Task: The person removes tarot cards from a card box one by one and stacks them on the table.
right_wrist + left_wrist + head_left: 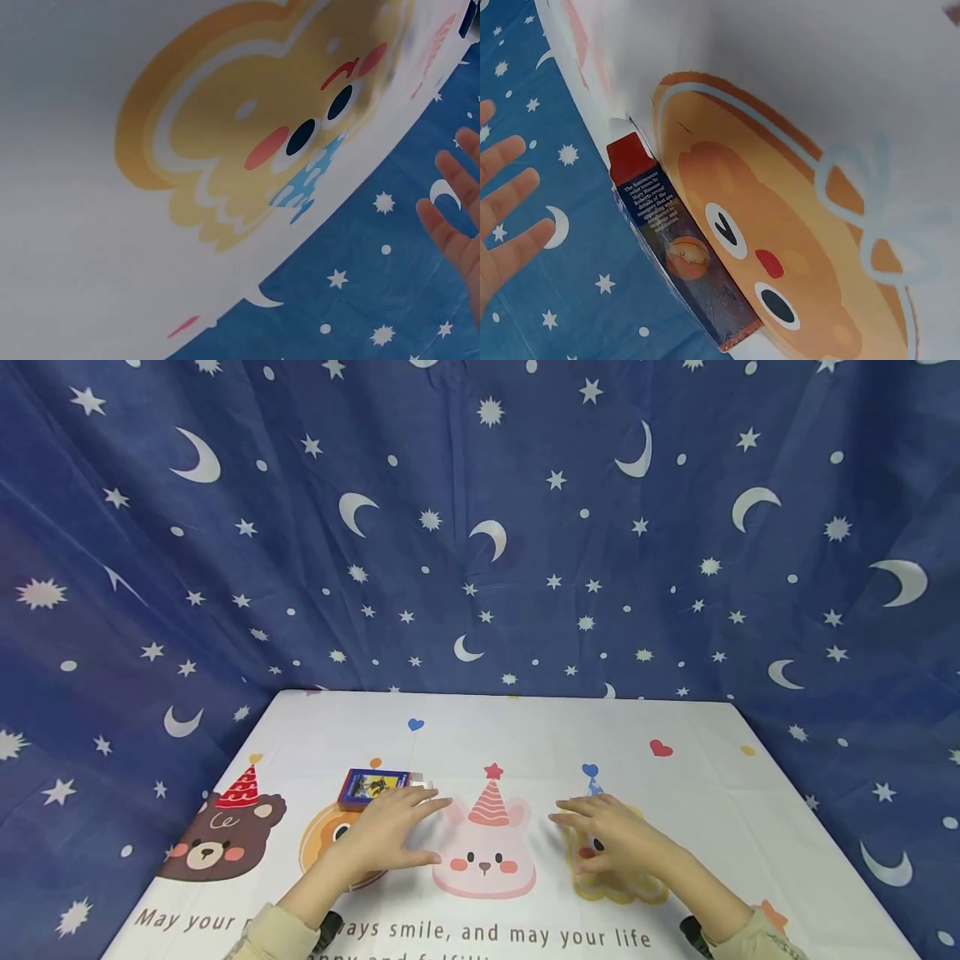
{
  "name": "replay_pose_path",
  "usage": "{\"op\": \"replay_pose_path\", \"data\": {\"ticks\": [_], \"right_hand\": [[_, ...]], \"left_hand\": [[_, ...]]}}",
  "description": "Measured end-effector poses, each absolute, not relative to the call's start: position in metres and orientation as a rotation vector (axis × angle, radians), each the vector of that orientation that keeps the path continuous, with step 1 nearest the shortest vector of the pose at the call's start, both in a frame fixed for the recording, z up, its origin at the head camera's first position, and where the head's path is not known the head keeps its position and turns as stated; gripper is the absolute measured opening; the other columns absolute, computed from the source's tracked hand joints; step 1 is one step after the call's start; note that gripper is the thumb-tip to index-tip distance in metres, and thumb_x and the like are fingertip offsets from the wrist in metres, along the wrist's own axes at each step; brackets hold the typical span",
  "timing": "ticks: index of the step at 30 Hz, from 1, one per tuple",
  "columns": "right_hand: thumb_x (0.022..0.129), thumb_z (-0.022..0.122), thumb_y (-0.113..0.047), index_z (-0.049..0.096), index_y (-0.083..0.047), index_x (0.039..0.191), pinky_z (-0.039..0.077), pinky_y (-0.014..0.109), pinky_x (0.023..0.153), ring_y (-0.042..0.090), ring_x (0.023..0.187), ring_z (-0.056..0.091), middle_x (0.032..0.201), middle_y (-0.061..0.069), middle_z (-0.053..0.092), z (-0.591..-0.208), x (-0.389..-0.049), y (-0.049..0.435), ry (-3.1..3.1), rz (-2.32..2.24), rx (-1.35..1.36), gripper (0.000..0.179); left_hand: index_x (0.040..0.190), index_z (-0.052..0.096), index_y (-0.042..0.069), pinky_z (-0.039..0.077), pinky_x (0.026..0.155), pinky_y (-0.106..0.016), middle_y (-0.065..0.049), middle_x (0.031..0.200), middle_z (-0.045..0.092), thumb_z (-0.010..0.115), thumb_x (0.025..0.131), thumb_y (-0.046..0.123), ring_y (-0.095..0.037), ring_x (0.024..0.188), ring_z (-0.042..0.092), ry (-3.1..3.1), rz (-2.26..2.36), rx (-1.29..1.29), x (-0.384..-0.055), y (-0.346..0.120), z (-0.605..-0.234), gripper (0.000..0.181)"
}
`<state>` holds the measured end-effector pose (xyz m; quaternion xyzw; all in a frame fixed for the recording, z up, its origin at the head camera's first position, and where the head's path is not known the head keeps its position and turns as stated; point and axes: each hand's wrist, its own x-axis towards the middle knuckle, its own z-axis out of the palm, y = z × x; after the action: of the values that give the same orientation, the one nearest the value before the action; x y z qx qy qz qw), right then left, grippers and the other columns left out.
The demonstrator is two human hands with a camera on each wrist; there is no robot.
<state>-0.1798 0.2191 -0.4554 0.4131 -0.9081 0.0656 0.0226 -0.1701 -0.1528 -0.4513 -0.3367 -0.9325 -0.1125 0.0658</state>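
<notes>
Here, box (369,784) near left hand (388,835)

We see a deep blue curtain (420,468) scattered with white moons, stars and dots beyond the far edge of the white table (540,727). Toward the table's left edge we find a brown bear (225,839) with pink cheeks and a patterned red hat (238,789); the box (372,787) is dark blue and red, yellow in its top picture, white in its side lettering. We also see a pink rabbit (483,882), a yellow face (210,124), and a red heart (661,748) toward the far right corner.
</notes>
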Motion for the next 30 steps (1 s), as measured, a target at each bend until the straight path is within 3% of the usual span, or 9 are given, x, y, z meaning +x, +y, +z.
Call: {"op": "replay_pose_path", "data": {"ticks": [11, 20, 25, 30], "right_hand": [[0.080, 0.069, -0.042, 0.064, -0.016, 0.120, 0.045, 0.046, 0.095, 0.020, 0.104, 0.062, 0.113, -0.003, 0.068, -0.458, -0.180, 0.216, -2.770, 0.280, 1.269, 0.048], [0.085, 0.067, -0.037, 0.066, -0.016, 0.115, 0.047, 0.045, 0.093, 0.019, 0.101, 0.063, 0.108, -0.003, 0.070, -0.456, -0.186, 0.202, -2.704, 0.315, 1.278, 0.037], [0.084, 0.068, -0.031, 0.067, -0.013, 0.113, 0.047, 0.043, 0.092, 0.018, 0.099, 0.064, 0.105, -0.002, 0.071, -0.457, -0.189, 0.195, -2.673, 0.339, 1.290, 0.034], [0.084, 0.069, -0.026, 0.068, -0.012, 0.110, 0.048, 0.040, 0.091, 0.017, 0.098, 0.064, 0.103, -0.003, 0.070, -0.460, -0.191, 0.188, -2.608, 0.368, 1.293, 0.030]], "left_hand": [[0.119, 0.065, 0.017, 0.050, 0.093, -0.044, -0.004, 0.117, 0.066, 0.069, 0.084, 0.033, -0.024, 0.111, 0.061, -2.867, -0.434, -0.965, -0.178, -0.152, -0.445, 0.038], [0.110, 0.068, 0.013, 0.054, 0.084, -0.037, -0.004, 0.108, 0.070, 0.070, 0.084, 0.028, -0.019, 0.096, 0.066, -2.769, -0.470, -0.918, -0.184, -0.165, -0.451, 0.030], [0.104, 0.071, 0.011, 0.053, 0.086, -0.040, -0.003, 0.102, 0.071, 0.071, 0.082, 0.030, -0.022, 0.099, 0.066, -2.748, -0.416, -0.870, -0.185, -0.172, -0.452, 0.029], [0.105, 0.070, 0.012, 0.052, 0.088, -0.043, -0.006, 0.106, 0.070, 0.073, 0.080, 0.029, -0.026, 0.103, 0.064, -2.766, -0.422, -0.800, -0.187, -0.181, -0.453, 0.031]]}}
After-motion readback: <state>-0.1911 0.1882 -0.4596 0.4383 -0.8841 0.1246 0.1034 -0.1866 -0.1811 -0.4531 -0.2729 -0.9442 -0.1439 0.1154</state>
